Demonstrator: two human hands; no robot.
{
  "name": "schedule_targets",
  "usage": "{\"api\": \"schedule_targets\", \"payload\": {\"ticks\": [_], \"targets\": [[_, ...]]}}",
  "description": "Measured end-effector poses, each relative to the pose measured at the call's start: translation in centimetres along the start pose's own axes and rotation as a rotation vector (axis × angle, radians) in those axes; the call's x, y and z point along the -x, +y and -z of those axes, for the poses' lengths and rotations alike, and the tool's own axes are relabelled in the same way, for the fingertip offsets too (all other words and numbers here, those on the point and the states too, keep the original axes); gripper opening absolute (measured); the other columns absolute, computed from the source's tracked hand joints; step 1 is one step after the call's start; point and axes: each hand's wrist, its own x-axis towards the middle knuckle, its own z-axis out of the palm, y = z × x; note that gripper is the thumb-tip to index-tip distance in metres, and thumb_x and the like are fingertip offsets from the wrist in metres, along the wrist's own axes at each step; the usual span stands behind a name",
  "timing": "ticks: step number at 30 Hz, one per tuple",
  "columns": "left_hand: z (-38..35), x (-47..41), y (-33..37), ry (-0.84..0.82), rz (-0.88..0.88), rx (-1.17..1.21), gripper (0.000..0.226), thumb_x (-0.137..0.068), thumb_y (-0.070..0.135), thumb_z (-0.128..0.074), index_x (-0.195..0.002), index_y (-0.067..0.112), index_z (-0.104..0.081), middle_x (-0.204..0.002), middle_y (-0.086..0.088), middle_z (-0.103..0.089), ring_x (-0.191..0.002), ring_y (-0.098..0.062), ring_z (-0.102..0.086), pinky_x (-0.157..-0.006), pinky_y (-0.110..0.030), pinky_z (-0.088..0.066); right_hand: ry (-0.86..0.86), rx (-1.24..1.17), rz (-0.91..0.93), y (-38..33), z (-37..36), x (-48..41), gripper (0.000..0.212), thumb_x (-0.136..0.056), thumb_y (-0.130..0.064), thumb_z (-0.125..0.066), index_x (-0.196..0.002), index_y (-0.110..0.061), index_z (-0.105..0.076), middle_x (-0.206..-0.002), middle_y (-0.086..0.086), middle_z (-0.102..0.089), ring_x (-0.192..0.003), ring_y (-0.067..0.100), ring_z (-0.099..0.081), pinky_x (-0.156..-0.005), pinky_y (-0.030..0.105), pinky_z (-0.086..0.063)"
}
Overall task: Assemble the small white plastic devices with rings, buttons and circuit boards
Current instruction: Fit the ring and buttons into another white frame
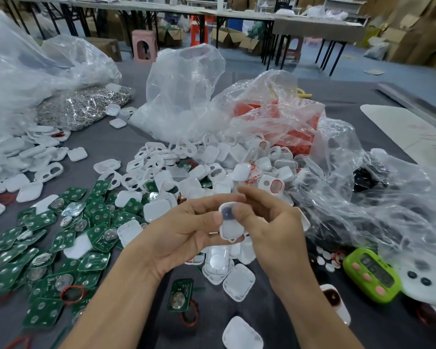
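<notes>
Pinching shell point(231, 227) with left hand point(184, 230) and right hand point(272, 230), probably seating button point(227, 213); boards point(96, 217) handy at 8 o'clock.

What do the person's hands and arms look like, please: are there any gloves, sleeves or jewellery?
The left hand and the right hand are both bare, without gloves. The left forearm and right forearm are bare too; no sleeve shows down to the picture's lower edge. No ring, watch or bracelet is visible. The left thumbnail looks short and unpainted.
</notes>
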Motion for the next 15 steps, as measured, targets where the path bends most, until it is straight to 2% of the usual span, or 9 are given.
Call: {"api": "schedule_targets", "payload": {"ticks": [4, 6, 8, 11, 13, 15], "targets": [[0.1, 0.1, -0.2, 0.000, 0.005, -0.036, 0.050, -0.083, 0.019, -0.084, -0.130, 0.007, -0.070, -0.130, -0.016, -0.069, -0.122, -0.031, -0.067, -0.096, -0.042, -0.057, 0.009, 0.121, 0.049, -0.1, -0.4, 0.4, 0.018, -0.081, -0.038, -0.070, -0.096, -0.036, -0.079, -0.086, -0.017, -0.078, -0.084, 0.005, -0.074, -0.079, 0.032, -0.061], [0.1, 0.1, -0.1, -0.015, 0.000, -0.023, 0.050, -0.086, 0.018, -0.081, -0.132, 0.007, -0.068, -0.130, -0.016, -0.069, -0.122, -0.030, -0.067, -0.096, -0.041, -0.057, 0.003, 0.148, 0.087, -0.2, -0.4, 0.5, 0.013, -0.085, -0.034, -0.069, -0.094, -0.036, -0.079, -0.085, -0.015, -0.078, -0.083, 0.006, -0.074, -0.076, 0.030, -0.060], [-0.1, 0.0, -0.1, -0.018, -0.016, -0.005, 0.052, -0.086, 0.020, -0.082, -0.134, 0.007, -0.067, -0.132, -0.015, -0.068, -0.121, -0.028, -0.067, -0.095, -0.040, -0.057, -0.001, -0.039, 0.035, -0.3, -0.4, 0.5, 0.017, -0.088, -0.034, -0.067, -0.097, -0.029, -0.081, -0.091, -0.006, -0.080, -0.088, 0.012, -0.076, -0.079, 0.031, -0.060], [0.0, 0.0, 0.3, -0.001, -0.051, 0.030, 0.049, -0.084, 0.020, -0.083, -0.130, 0.008, -0.070, -0.132, -0.015, -0.069, -0.118, -0.029, -0.069, -0.091, -0.039, -0.059, 0.079, -0.353, -0.061, -0.9, -0.3, 0.1, 0.028, -0.093, -0.042, -0.059, -0.098, -0.026, -0.082, -0.099, 0.004, -0.080, -0.089, 0.018, -0.076, -0.071, 0.024, -0.060], [0.5, 0.3, 0.7, 0.025, -0.074, 0.094, 0.050, -0.081, 0.019, -0.085, -0.128, 0.006, -0.071, -0.130, -0.018, -0.069, -0.118, -0.032, -0.069, -0.089, -0.041, -0.060, 0.113, -0.320, -0.029, -1.1, -0.3, -0.6, 0.026, -0.098, -0.041, -0.059, -0.096, -0.030, -0.082, -0.100, 0.003, -0.080, -0.090, 0.020, -0.076, -0.072, 0.024, -0.059], [1.2, 0.9, 1.5, 0.054, -0.113, 0.157, 0.054, -0.078, 0.018, -0.088, -0.126, 0.005, -0.071, -0.130, -0.020, -0.069, -0.117, -0.033, -0.069, -0.090, -0.044, -0.061, 0.101, -0.116, 0.030, -1.4, -0.9, -1.8, 0.025, -0.101, -0.030, -0.061, -0.089, -0.035, -0.082, -0.093, -0.005, -0.080, -0.086, 0.012, -0.075, -0.073, 0.022, -0.057]]}}
